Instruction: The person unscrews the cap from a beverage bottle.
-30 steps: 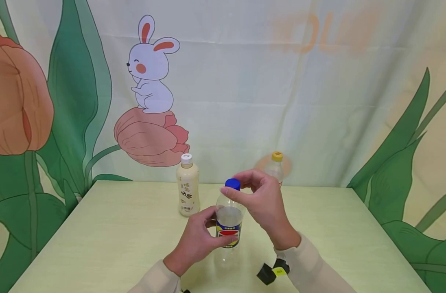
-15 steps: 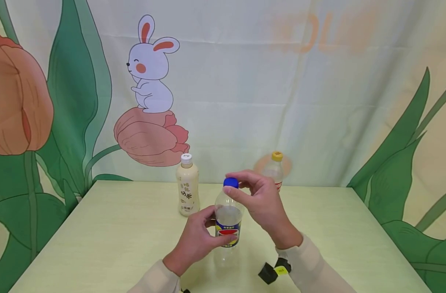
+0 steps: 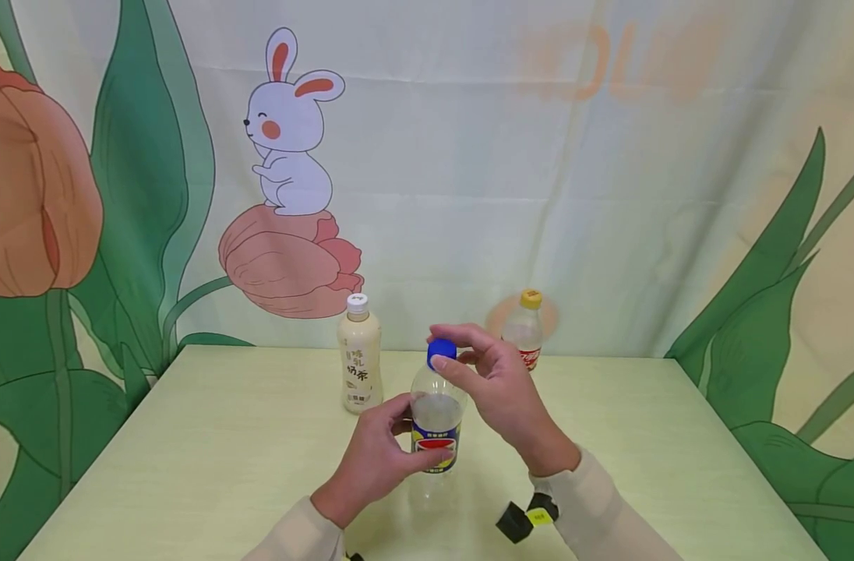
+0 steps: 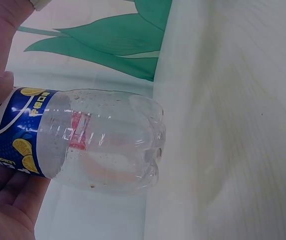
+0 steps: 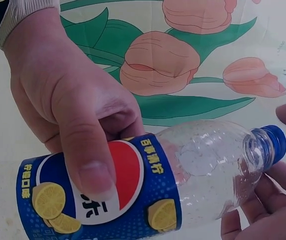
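Note:
A clear, seemingly empty plastic soda bottle (image 3: 437, 411) with a blue lemon label stands roughly upright in the middle of the head view. My left hand (image 3: 369, 465) grips it round the label, thumb across the front. The blue bottle cap (image 3: 442, 353) sits on the bottle's neck. My right hand (image 3: 506, 393) curls its thumb and fingers round the cap from the right. In the right wrist view, the thumb stands slightly off the cap (image 5: 273, 145) and fingers lie under it. The left wrist view shows the bottle's clear base (image 4: 150, 142); whether it touches the table cannot be told.
A full milk tea bottle (image 3: 361, 366) with a white cap stands behind on the left. Farther back on the right stands a clear bottle (image 3: 524, 331) with a yellow cap and red label. Behind the pale table (image 3: 209, 436) hangs a printed curtain (image 3: 434, 156).
The soda bottle and right hand have shifted slightly left. The right fingers have moved a little round the cap, uncovering more of the yellow-capped bottle. The left hand keeps its grip.

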